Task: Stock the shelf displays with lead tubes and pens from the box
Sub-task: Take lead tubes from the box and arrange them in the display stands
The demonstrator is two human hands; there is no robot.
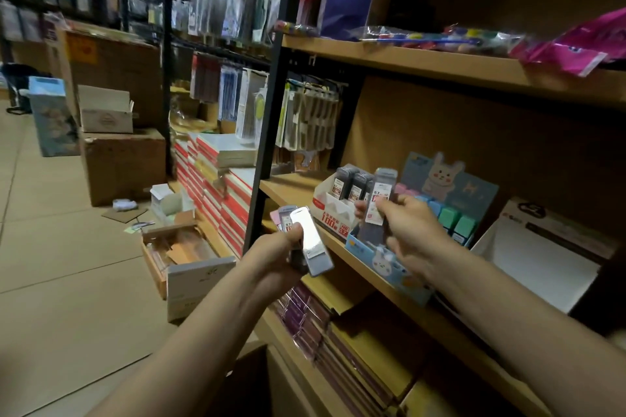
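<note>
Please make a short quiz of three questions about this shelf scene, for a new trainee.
1. True or false: the left hand holds several lead tubes.
2. Multiple choice: the single lead tube in the right hand is (a) flat on the floor, (b) upright near the white display box, (c) on the top shelf.
3. What animal is printed on the blue display box?

Key: 1 true; 2 b; 3 a rabbit.
</note>
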